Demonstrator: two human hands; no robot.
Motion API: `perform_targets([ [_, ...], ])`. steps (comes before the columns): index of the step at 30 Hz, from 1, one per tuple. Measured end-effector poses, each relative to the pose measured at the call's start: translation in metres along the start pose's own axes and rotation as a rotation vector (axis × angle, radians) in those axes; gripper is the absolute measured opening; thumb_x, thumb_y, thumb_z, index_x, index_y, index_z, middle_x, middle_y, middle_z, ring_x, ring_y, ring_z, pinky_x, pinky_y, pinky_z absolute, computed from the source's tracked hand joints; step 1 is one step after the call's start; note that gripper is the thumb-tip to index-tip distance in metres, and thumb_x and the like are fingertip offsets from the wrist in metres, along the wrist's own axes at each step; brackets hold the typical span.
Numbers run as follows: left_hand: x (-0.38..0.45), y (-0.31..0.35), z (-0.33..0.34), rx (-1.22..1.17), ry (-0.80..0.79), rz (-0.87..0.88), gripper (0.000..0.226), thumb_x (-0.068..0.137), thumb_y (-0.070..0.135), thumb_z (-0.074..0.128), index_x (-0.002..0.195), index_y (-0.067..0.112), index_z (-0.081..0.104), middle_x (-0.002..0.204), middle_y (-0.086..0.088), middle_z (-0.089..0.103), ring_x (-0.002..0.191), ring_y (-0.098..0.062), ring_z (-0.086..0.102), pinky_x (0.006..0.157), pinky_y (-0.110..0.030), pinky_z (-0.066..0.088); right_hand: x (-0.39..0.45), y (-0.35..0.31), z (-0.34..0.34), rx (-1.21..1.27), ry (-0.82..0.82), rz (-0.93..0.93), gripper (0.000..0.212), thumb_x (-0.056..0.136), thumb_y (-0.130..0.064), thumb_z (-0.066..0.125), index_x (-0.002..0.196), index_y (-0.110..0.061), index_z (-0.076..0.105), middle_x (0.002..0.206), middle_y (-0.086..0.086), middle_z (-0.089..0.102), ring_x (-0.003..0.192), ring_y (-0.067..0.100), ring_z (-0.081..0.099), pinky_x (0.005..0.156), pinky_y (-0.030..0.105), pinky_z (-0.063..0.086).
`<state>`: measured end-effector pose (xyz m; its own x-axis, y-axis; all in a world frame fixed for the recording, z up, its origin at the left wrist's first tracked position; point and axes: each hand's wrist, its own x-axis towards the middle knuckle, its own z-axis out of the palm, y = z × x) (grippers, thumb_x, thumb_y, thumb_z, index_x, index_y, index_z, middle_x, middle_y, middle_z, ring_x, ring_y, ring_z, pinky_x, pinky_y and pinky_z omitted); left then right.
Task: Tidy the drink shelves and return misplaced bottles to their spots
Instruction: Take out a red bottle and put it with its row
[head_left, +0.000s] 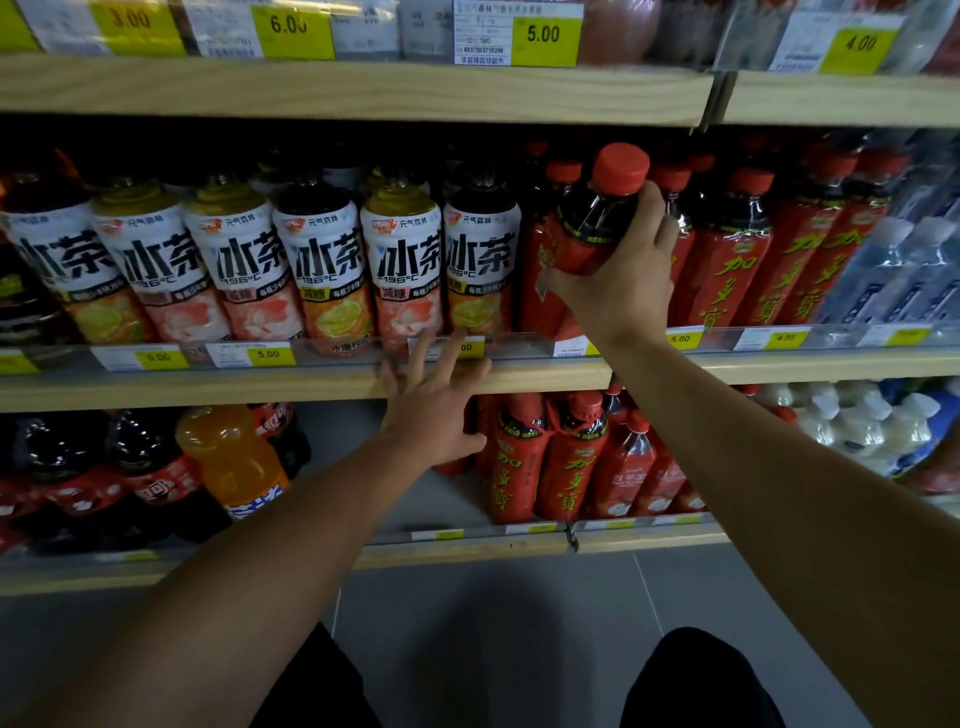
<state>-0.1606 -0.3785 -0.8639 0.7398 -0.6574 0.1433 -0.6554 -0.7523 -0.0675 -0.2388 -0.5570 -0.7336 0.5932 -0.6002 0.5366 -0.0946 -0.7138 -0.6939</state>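
The right hand (621, 280) grips a red herbal tea bottle (587, 228), tilted at the middle shelf (291, 387), at 3 o'clock from the iced tea row (322, 265). Left hand (434, 402) released, spread. Stand the bottle upright before letting go.

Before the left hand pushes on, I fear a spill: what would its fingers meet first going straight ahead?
Probably the clear price rail at the shelf edge; the left hand points at it, with white-labelled tea bottles behind. Depth is unclear.

Left hand (436, 410) spread, right hand (618, 280) gripping
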Motion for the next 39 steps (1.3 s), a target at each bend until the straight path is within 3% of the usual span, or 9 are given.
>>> perform_targets([
  [4, 0.001, 0.000, 0.000, 0.004, -0.019, -0.003, 0.103, 0.070, 0.068, 0.069, 0.153, 0.045, 0.012, 0.162, 0.003, -0.016, 0.146, -0.036, -0.021, 0.107, -0.078, 0.009, 0.006, -0.001, 0.010, 0.009, 0.001, 0.008, 0.108, 0.066, -0.034, 0.085, 0.152, -0.021, 0.020, 0.146, 0.005, 0.032, 0.122, 0.026, 0.047, 0.088, 0.033, 0.036],
  [9, 0.002, -0.001, 0.004, -0.003, -0.011, -0.010, 0.103, 0.069, 0.066, 0.069, 0.153, 0.046, 0.012, 0.162, 0.004, -0.019, 0.146, -0.036, -0.022, 0.107, -0.077, 0.006, 0.015, -0.003, 0.019, -0.018, -0.022, 0.005, 0.109, 0.068, -0.034, 0.085, 0.153, -0.022, 0.018, 0.149, 0.007, 0.029, 0.121, 0.029, 0.050, 0.096, 0.041, 0.043],
  [17, 0.002, -0.001, 0.007, -0.015, -0.007, -0.011, 0.104, 0.069, 0.065, 0.071, 0.152, 0.047, 0.012, 0.160, 0.006, -0.022, 0.146, -0.034, -0.023, 0.108, -0.077, 0.006, 0.019, 0.013, 0.037, -0.051, -0.055, 0.133, 0.111, 0.069, -0.040, 0.084, 0.155, -0.025, 0.014, 0.149, 0.008, 0.030, 0.114, 0.036, 0.056, 0.095, 0.045, 0.043],
  [26, 0.004, 0.000, 0.011, 0.013, -0.007, -0.026, 0.108, 0.066, 0.069, 0.071, 0.152, 0.048, 0.008, 0.160, 0.005, -0.023, 0.146, -0.036, -0.024, 0.108, -0.076, 0.004, 0.029, 0.010, 0.050, -0.163, -0.090, 0.131, 0.110, 0.072, -0.048, 0.082, 0.156, -0.029, 0.013, 0.152, 0.008, 0.031, 0.111, 0.040, 0.059, 0.079, 0.039, 0.041],
  [39, 0.006, 0.001, 0.005, -0.004, -0.056, -0.033, 0.109, 0.067, 0.064, 0.071, 0.151, 0.050, 0.003, 0.160, 0.007, -0.025, 0.144, -0.035, -0.028, 0.108, -0.077, 0.005, 0.033, 0.006, 0.052, -0.300, -0.162, 0.149, 0.112, 0.074, -0.055, 0.078, 0.157, -0.027, 0.007, 0.149, 0.013, 0.029, 0.107, 0.042, 0.060, 0.073, 0.038, 0.038],
])
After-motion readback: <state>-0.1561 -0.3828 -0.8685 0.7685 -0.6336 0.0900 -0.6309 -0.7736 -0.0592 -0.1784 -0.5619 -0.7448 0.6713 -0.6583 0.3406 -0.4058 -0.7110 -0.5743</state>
